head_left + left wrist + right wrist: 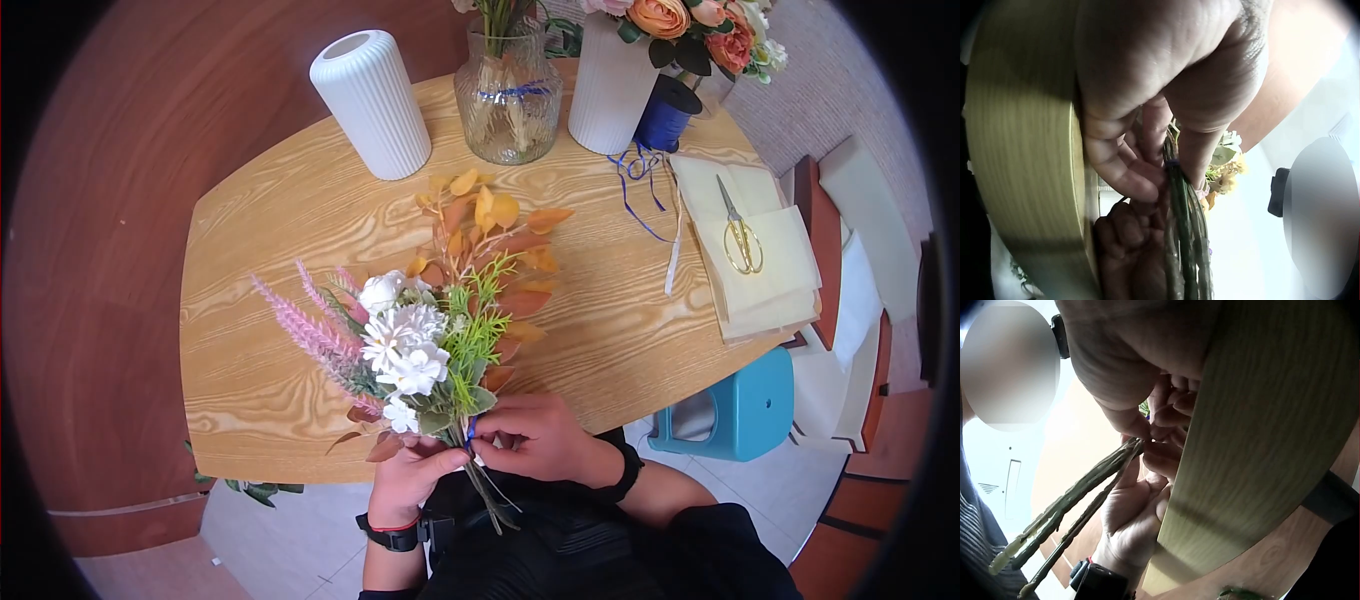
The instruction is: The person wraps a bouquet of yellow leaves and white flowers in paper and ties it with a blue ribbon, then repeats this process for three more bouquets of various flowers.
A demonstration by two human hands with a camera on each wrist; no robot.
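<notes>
A bouquet [412,368] of white flowers, pink spikes, green sprigs and orange leaves lies over the table's near edge. My left hand [408,482] grips its stems just below the blooms, the thumb across them. From the other side my right hand [540,438] pinches a thin blue ribbon [471,432] at the binding point. In the left wrist view a dark band of the ribbon [1174,163] crosses the stems [1186,244] by the fingers. The right wrist view shows the bare stem ends [1054,519] pointing down and away from both hands.
On the wooden table [270,230] stand a white ribbed vase [375,110], a glass vase [508,110] and another white vase [612,90] near flowers. A blue ribbon spool [668,115] trails loose ends. Gold-handled scissors [741,240] lie on wrapping paper [770,290]. A teal stool [755,410] is at right.
</notes>
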